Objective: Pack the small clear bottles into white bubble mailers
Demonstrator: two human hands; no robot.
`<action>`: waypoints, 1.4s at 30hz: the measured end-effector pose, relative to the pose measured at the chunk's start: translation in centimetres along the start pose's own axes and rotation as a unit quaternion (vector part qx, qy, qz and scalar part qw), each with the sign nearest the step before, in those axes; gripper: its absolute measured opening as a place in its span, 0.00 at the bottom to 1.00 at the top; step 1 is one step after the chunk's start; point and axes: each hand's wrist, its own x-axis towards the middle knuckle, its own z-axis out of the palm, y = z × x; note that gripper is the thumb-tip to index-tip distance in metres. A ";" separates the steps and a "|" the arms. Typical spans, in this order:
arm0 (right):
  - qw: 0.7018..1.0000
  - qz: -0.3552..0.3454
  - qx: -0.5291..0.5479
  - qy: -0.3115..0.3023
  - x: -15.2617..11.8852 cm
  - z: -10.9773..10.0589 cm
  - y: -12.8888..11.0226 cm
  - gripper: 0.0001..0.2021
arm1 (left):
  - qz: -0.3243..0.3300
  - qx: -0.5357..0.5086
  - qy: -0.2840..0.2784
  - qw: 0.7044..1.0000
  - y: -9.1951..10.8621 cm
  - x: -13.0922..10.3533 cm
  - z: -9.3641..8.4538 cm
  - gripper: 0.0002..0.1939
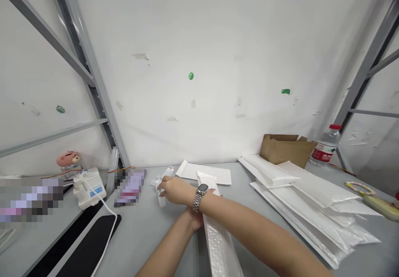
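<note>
White plastic piece [162, 189] under right hand [176, 190].

Count of items on the grey table [146, 235]:

- Hands: two, a right hand [174, 190] wearing one wristwatch [199, 197], and a left hand [195, 221] largely hidden beneath the right forearm.
- Small white plastic pieces [162, 183] at the right hand: number cannot be told.
- Padded mailers: one long one [220, 243] under the arms; one flat one [202, 172] behind it; one stack [311, 202] on the right, sheets too overlapped to count exactly.
- Cardboard boxes [285, 148]: one.
- Water bottles [326, 146]: one, red cap.
- White devices with cable [89, 187]: one.
- Pink figurines [67, 159]: one.
- Green blobs on the wall [191, 75]: three.
</note>
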 end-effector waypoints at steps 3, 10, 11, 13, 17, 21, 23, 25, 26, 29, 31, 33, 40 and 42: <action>1.000 0.005 -0.017 -0.003 0.0 0.6 0.1 0.09 | -0.025 -0.010 -0.001 1.000 0.0 0.0 -0.1 0.12; 0.987 -0.004 0.109 0.120 -2.1 -1.2 -0.3 0.07 | 0.000 -0.047 -0.019 0.999 -0.4 -0.2 0.3 0.12; 0.977 0.013 0.155 0.144 -2.7 -2.3 -0.2 0.07 | 0.006 -0.053 -0.022 0.998 -0.4 -0.2 0.5 0.12; 0.950 0.057 0.248 0.180 -4.2 -5.0 0.7 0.07 | 0.006 -0.055 -0.011 0.998 -0.2 -0.3 0.8 0.12; 0.887 0.142 0.377 0.225 -7.5 -10.2 4.4 0.07 | -0.023 -0.042 0.039 0.998 0.0 -0.5 1.0 0.16; 0.865 0.235 0.357 0.262 -9.9 -12.3 7.9 0.06 | -0.031 -0.026 -0.004 0.999 -0.4 -0.5 1.0 0.17; 0.877 0.248 0.342 0.229 -10.4 -12.3 8.7 0.07 | -0.035 -0.031 -0.022 0.999 -0.6 -0.6 1.1 0.17; 0.892 0.239 0.337 0.182 -10.5 -12.0 8.9 0.07 | -0.039 -0.035 -0.025 0.998 -0.8 -0.7 1.4 0.17; 0.898 0.234 0.336 0.164 -10.4 -11.8 8.9 0.07 | -0.046 -0.033 -0.021 0.998 -0.8 -0.8 1.5 0.17; 0.906 0.231 0.321 0.155 -10.1 -11.4 8.7 0.07 | -0.058 -0.023 -0.014 0.998 -0.9 -1.0 1.8 0.19; 0.903 0.234 0.313 0.176 -10.0 -11.4 8.7 0.07 | -0.054 -0.018 -0.032 0.998 -0.9 -1.1 1.8 0.22; 0.899 0.236 0.309 0.203 -10.1 -11.6 8.8 0.07 | -0.046 -0.017 -0.051 0.998 -0.8 -1.1 1.7 0.24; 0.904 0.238 0.335 0.116 -10.7 -11.9 8.4 0.04 | -0.053 -0.009 -0.069 0.996 -0.6 -1.3 1.8 0.26; 0.907 0.235 0.340 0.085 -10.7 -11.7 8.3 0.03 | -0.051 -0.015 -0.067 0.996 -0.5 -1.4 1.9 0.27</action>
